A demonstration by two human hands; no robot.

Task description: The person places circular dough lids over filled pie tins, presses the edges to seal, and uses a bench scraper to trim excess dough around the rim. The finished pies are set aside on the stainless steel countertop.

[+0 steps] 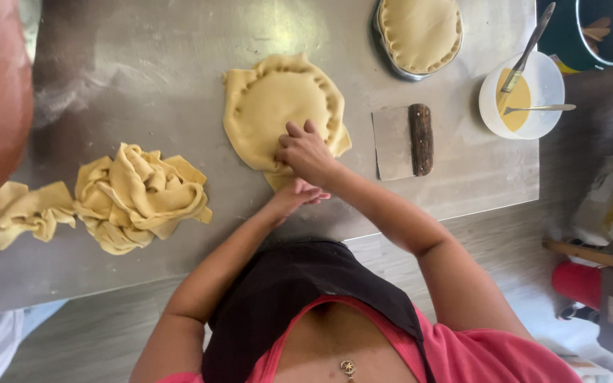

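- Right hand (306, 150) pressed on the near rim of the pie (282, 113), fingers curled down tight onto the pastry edge; grip narrow, pinching the dough rather than lifting anything.
- Left hand (298, 195) just below the right, at the pie's nearest flap, fingers bent toward it; hard to tell whether closed on dough or only touching.
- Pie flat on the steel table (143, 64), straight ahead of both hands, its rim folded in wavy pleats most of the way round, the loose overhang biggest on the near side under the grip.
- Best done, by the look of it, with small, even pinches, each fold overlapping the last, pressure kept on the rim and off the domed middle to avoid tearing the lid.
- Steady support from the left hand likely useful while the right folds; turning the pie rather than stretching the wrist probably keeps pleats regular.
- Right of the grip: a scraper (406, 140) with a dark wooden handle, near but apart from the pie.
- Further right and beyond: a white bowl (523, 96) of yellow wash with a brush and a fork, close to the table's corner edge.
- Beyond the grip: a finished pie in a tin (420, 34).
- Left of the grip: heaps of dough scraps (140, 197), well apart, with bare table between for turning.
- Table's near edge just beneath the left wrist; little room there.
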